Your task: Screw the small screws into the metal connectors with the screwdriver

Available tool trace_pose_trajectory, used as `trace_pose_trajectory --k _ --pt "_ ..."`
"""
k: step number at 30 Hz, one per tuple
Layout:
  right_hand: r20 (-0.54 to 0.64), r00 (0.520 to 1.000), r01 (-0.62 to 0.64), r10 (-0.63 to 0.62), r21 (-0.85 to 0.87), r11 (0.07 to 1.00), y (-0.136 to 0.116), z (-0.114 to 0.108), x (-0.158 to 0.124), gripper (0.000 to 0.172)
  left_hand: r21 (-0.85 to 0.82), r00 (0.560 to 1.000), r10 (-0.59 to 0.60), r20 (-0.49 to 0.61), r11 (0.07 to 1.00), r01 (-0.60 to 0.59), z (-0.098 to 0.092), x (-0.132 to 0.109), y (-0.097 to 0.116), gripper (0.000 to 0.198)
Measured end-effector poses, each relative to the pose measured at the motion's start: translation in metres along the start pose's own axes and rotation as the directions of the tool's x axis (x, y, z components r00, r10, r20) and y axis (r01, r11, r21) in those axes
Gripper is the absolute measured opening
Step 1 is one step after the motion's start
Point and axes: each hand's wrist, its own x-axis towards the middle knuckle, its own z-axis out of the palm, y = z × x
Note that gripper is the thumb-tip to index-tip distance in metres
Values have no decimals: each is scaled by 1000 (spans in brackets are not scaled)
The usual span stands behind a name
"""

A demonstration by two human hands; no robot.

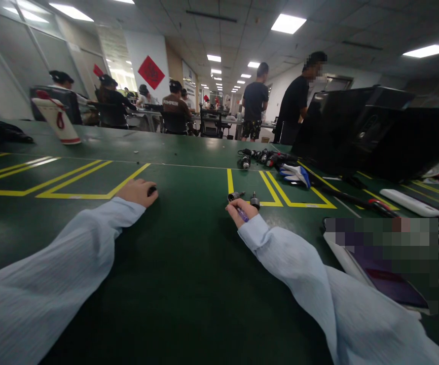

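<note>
My left hand [138,193] is closed round a small black object [151,191], near the corner of a yellow tape outline on the green table [181,243]. To the right, my right hand [240,209] grips a purple pen-like tool [242,215]. Just beyond its fingers lies a small dark metal cylinder [234,195] with a thin shaft. A second such cylinder [255,201] stands beside that hand, shaft pointing up, by the yellow tape.
Cables and connectors [259,157], a blue-and-white glove [295,175], a white bar [409,203] and a tablet-like device [387,274] lie on the right. Black monitors [356,126] stand behind them. A white cup [58,120] is at the far left. Several people sit or stand beyond.
</note>
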Motion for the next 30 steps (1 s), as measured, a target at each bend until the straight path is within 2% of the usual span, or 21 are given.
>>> trace_pose_trajectory --k 4,7,11,14,17,21,25,30 --pt "-1 997 -72 72 89 993 7 4 2 24 -43 997 45 59 998 -43 5 3 0 57" --pt "11 992 -121 122 239 963 8 7 4 27 -34 995 41 92 999 -38 8 5 0 54" --pt "116 961 -276 252 507 816 1 7 5 34 -24 991 21 135 1000 -18 9 8 -1 45" --pt "241 923 -384 300 571 725 -5 4 5 37 -76 988 26 154 997 -15 11 8 2 44" --pt "357 898 -436 256 656 617 -11 2 4 28 -188 992 77 95 981 -58 14 7 14 40" --pt "472 865 -497 172 753 432 -20 2 2 5 -332 984 176 1 929 -166 10 0 41 36" --pt "466 882 -463 69 830 311 -28 5 -1 12 -459 970 239 -52 856 -236 0 -10 66 30" --pt "451 892 -442 35 851 284 -35 6 -5 12 -565 938 315 -144 752 -339 -9 -21 85 22"
